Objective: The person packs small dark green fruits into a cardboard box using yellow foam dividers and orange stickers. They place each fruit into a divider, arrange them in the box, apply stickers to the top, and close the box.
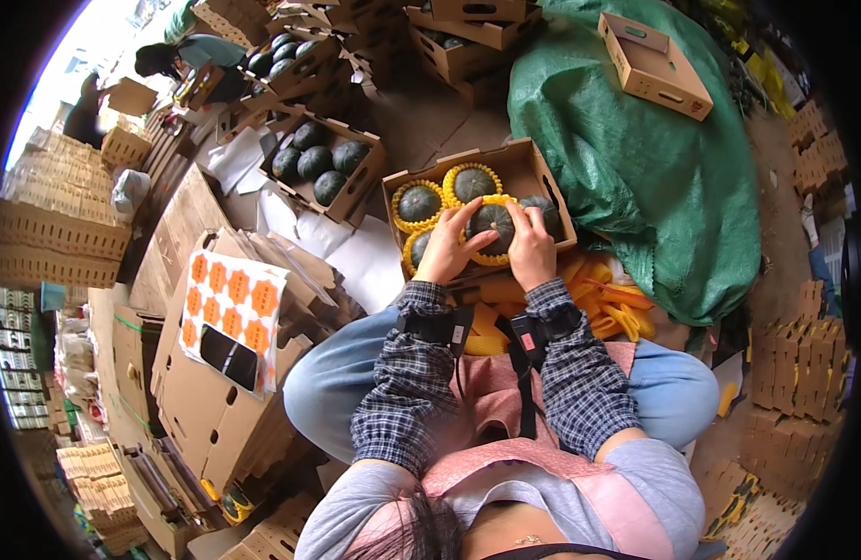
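Both my hands are at a dark green squash (492, 225) with a yellow foam net around its sides, in a cardboard box (542, 164) before my crossed legs. My left hand (450, 245) touches the net on the left, thumb and fingers spread. On the other side my right hand (531, 245) has its fingers on the net's upper right edge. Several netted squashes, one of them here (418, 203), stand to the left and behind. A squash (540, 213) at the box's right side shows no net. Yellow foam nets (598, 294) lie by my right knee.
An open box of squashes (364, 185) stands beyond on the left. A green tarp-like sack (633, 182) bulges at the right, bearing an empty cardboard tray (661, 91). Flattened cardboard (192, 413) with sticker sheets (227, 294) and a phone (229, 357) lies left. A co-worker (206, 59) is at upper left.
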{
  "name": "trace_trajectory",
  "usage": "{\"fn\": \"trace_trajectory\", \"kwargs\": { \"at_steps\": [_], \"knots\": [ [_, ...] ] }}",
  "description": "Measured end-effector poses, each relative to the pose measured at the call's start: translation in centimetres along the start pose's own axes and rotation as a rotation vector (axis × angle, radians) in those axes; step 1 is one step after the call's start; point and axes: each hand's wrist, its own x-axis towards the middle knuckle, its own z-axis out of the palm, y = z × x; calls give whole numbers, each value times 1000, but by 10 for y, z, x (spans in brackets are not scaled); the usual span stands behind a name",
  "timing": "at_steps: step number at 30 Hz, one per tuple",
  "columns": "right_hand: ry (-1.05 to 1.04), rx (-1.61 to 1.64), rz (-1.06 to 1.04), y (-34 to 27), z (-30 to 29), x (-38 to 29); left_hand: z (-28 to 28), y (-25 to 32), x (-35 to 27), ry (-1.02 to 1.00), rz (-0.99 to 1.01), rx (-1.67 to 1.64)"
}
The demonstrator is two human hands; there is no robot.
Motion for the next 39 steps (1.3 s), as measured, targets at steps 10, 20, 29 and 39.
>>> {"fn": "trace_trajectory", "kwargs": {
  "at_steps": [10, 20, 29, 39],
  "knots": [
    [-253, 354, 144, 4, -27, 14, 5, -5, 1, -37, 88, -430],
    [-54, 783, -44, 70, -29, 107, -17, -70, 66, 46, 91, 540],
    [-217, 1127, 100, 84, -14, 110, -3, -55, 75, -89, -67, 968],
    [-244, 88, -230, 87, 13, 125, 45, -27, 98, -54, 153, 703]
  ]
}}
